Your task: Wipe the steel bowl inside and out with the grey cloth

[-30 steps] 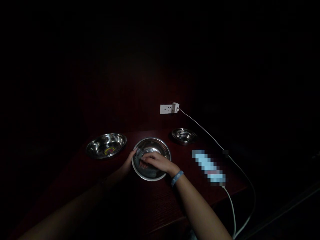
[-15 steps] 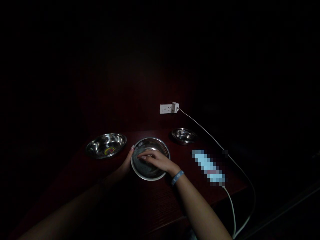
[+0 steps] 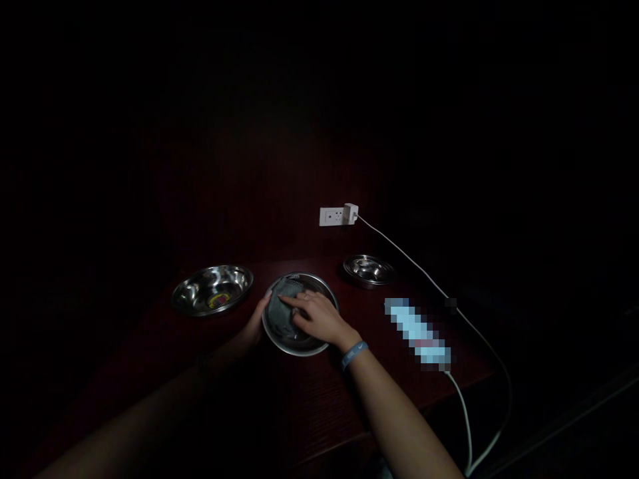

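Observation:
A round stainless steel bowl (image 3: pixel 327 291) sits in front of me, tilted slightly or level, I cannot tell. My left hand (image 3: pixel 255 326) grips its left side, thumb up at the rim and the other fingers hidden in shadow. Inside the bowl lies a dark grey cloth (image 3: pixel 280 309) with a mesh-like patch at its far edge. Over it is my right hand (image 3: pixel 319 316), wearing a ring and a blue wristband. Its index finger stretches out flat against the cloth, the thumb stands apart, and the remaining fingers are bent and partly hidden.
To the left stands a wide steel basin (image 3: pixel 239 283) with a yellow and red sticker inside. A smaller steel bowl (image 3: pixel 369 269) is at the back right. A blurred bright device (image 3: pixel 419 332) lies right, its white cable (image 3: pixel 424 273) rising to a wall socket (image 3: pixel 332 217). The surroundings are dark.
My right index finger has straightened and the hand has turned over the bowl. The cloth has shifted, its mesh patch now farther back. My left hand keeps its hold on the rim.

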`<state>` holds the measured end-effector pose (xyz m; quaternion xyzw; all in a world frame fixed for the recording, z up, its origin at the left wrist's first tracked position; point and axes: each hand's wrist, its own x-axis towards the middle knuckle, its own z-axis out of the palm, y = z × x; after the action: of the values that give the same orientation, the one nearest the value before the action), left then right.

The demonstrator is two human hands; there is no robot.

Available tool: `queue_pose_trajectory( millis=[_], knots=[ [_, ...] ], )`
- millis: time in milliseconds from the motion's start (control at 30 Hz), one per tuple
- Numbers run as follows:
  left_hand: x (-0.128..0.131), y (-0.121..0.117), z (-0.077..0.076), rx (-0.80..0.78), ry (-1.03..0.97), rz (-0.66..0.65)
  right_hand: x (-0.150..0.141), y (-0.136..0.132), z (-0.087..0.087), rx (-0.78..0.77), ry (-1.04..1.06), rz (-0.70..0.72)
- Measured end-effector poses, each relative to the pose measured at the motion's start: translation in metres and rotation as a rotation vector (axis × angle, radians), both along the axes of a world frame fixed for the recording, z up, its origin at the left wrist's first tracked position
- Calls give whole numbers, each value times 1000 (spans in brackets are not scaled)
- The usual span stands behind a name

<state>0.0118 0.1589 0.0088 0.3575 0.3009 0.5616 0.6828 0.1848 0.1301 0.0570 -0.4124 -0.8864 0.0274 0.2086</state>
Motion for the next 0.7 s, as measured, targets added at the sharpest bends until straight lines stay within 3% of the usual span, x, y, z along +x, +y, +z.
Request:
queue_pose_trajectory(
  millis=[267,700],
  knots=[
    [0,-1,-2,-36,24,-36,2,-2,5,103,-115,-166],
    [0,-5,3,-86,-1,-80,8,-4,14,178,-82,-423]
  ],
)
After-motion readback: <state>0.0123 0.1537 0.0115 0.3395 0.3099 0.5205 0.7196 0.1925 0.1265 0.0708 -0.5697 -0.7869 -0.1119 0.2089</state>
